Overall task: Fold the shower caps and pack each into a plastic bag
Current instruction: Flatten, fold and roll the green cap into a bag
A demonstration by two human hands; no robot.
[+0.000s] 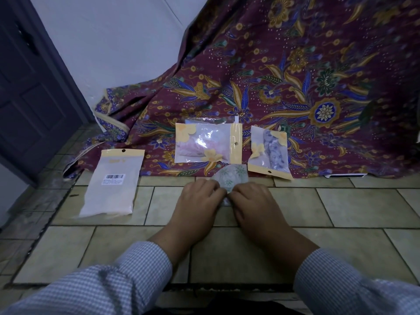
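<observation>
The shower cap (229,177), pale with a green sprig print, lies bunched on the tiled floor (341,208) directly before you, its near edge tucked under both of your hands. Your checked sleeves (127,276) fill the bottom of the view, forearms reaching forward and converging. Your left hand (200,201) and right hand (252,203) sit knuckles-up and nearly touching, fingers curled down onto the cap's near fold; the fingertips themselves are hidden, so whether they pinch or merely press cannot be told for certain, though both hands bear on the cap.

To your left on the tiles lies a flat plastic bag (113,180), face down, its barcode label up and its yellow header strip with a hang hole pointing away from you.

Just beyond the cap, on the edge of a maroon batik cloth (295,64), rest two packed bags. The middle bag (208,143) holds something pink and folded, its yellow header to the right. The right-hand bag (269,153) holds a grey-patterned roll, header toward you, and lies slightly tilted.

The cloth climbs up behind them, draped over something unseen. A white wall (113,42) and a dark panelled door (29,98) stand at far left.
</observation>
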